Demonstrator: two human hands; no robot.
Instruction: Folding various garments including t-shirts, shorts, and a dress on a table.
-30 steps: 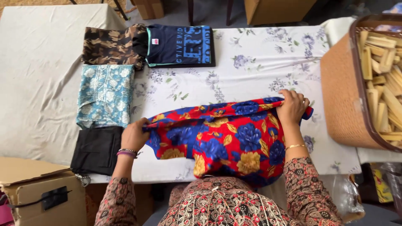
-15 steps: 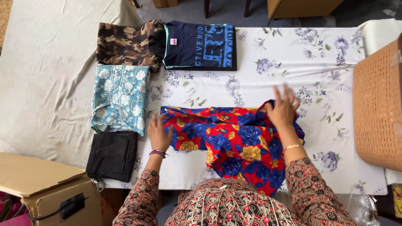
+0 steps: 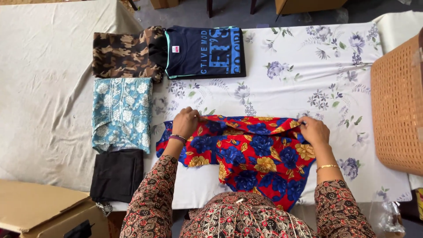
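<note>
A desk (image 3: 308,66) under a flowered cloth carries folded clothes: camouflage (image 3: 125,53), navy shirt (image 3: 205,52), pale blue (image 3: 121,113), black (image 3: 116,174). At its near edge lies a red-and-blue floral garment (image 3: 255,154). The left hand (image 3: 185,123) pinches its top fold; the right hand (image 3: 313,131) grips the other end. A wicker basket (image 3: 396,105) stands right.

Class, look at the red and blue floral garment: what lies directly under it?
The red and blue floral garment lies on a white floral tablecloth, which shows all round it. Both hands grip its top edge. Anything beneath the fabric is covered.
</note>
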